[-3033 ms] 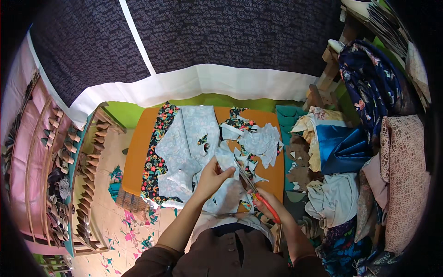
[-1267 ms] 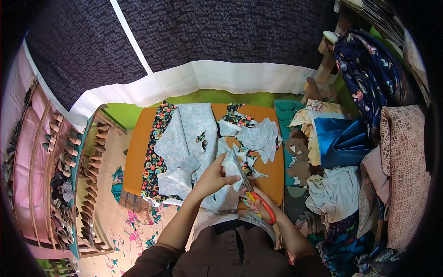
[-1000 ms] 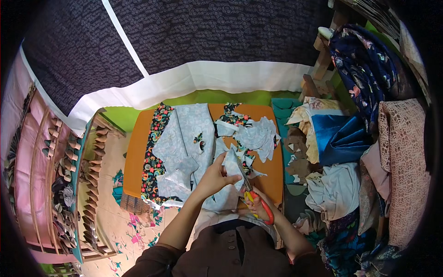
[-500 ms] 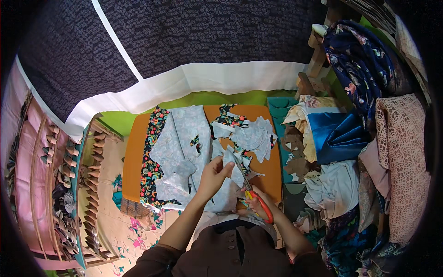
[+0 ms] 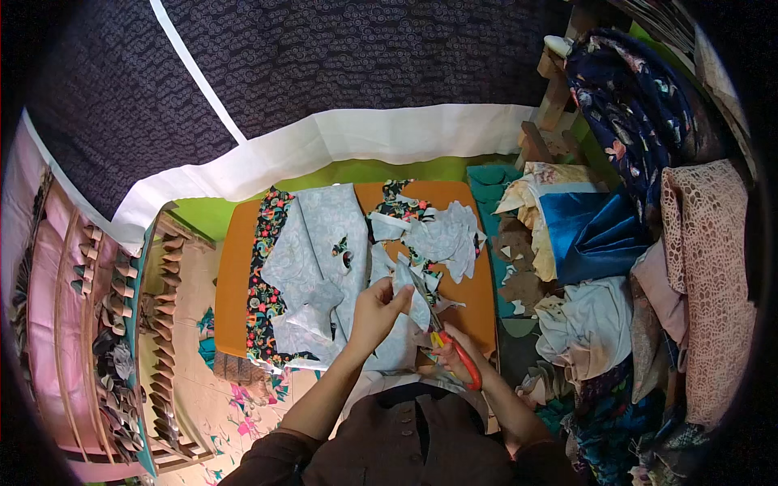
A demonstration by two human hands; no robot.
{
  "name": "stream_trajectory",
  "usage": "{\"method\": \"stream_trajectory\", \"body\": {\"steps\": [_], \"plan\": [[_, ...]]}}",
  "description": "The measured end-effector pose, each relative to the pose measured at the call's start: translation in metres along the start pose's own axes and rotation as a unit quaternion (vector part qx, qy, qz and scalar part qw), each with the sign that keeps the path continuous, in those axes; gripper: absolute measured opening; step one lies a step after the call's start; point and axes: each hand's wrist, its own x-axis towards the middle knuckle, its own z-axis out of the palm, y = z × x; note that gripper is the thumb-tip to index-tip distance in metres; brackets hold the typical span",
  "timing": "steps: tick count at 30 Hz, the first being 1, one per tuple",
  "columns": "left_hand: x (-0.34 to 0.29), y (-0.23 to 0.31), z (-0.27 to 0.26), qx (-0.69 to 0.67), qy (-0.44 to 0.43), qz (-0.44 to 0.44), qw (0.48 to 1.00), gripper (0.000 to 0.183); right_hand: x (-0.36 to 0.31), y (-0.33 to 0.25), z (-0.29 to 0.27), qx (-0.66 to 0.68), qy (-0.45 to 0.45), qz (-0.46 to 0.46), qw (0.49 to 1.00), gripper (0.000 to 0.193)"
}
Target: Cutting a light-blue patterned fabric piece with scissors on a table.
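My left hand (image 5: 378, 314) is closed on a small pale fabric piece (image 5: 403, 277), pinching it between thumb and fingers above the table. In my right hand (image 5: 451, 348) are scissors (image 5: 463, 366) with red and yellow handles. Their metal blades point up and away, beside the held fabric's right edge; whether they touch it I cannot tell. Under my left wrist spreads a large fabric sheet (image 5: 324, 219), pale on its upturned side, with a black floral face showing along its left edge. Cut pieces of the same cloth (image 5: 444, 239) lie heaped beyond my hands, to the right.
The orange-brown table (image 5: 235, 275) carries the cloth. Folded blue satin (image 5: 587, 235), white cloth (image 5: 583, 328) and a pink lace textile (image 5: 709, 283) are piled to the right. Racks of shoe lasts (image 5: 166, 324) stand at left. Colourful scraps (image 5: 243, 397) litter the floor. A dark patterned curtain (image 5: 365, 57) hangs behind.
Both hands keep nearly the same place and hold. The whole view has shifted slightly, and the held fabric piece has turned a little beside the blades.
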Motion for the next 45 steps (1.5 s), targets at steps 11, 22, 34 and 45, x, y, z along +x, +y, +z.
{"method": "stream_trajectory", "body": {"steps": [11, 22, 34, 45], "plan": [[0.001, 0.005, 0.005, -0.063, 0.01, 0.001, 0.998, 0.025, 0.012, 0.014, 0.003, 0.067, -0.007, 0.053, 0.996, 0.075], [0.013, -0.016, 0.001, -0.129, 0.035, 0.045, 0.99, 0.016, 0.012, 0.007, 0.01, -0.018, -0.037, -0.03, 0.999, 0.078], [0.001, -0.023, 0.005, -0.086, 0.062, 0.014, 0.994, 0.013, 0.012, 0.01, 0.017, 0.031, -0.03, -0.077, 0.996, 0.077], [-0.005, -0.017, 0.011, -0.083, 0.052, 0.039, 0.994, 0.013, 0.004, 0.002, 0.019, 0.077, -0.04, -0.053, 0.995, 0.077]]}}
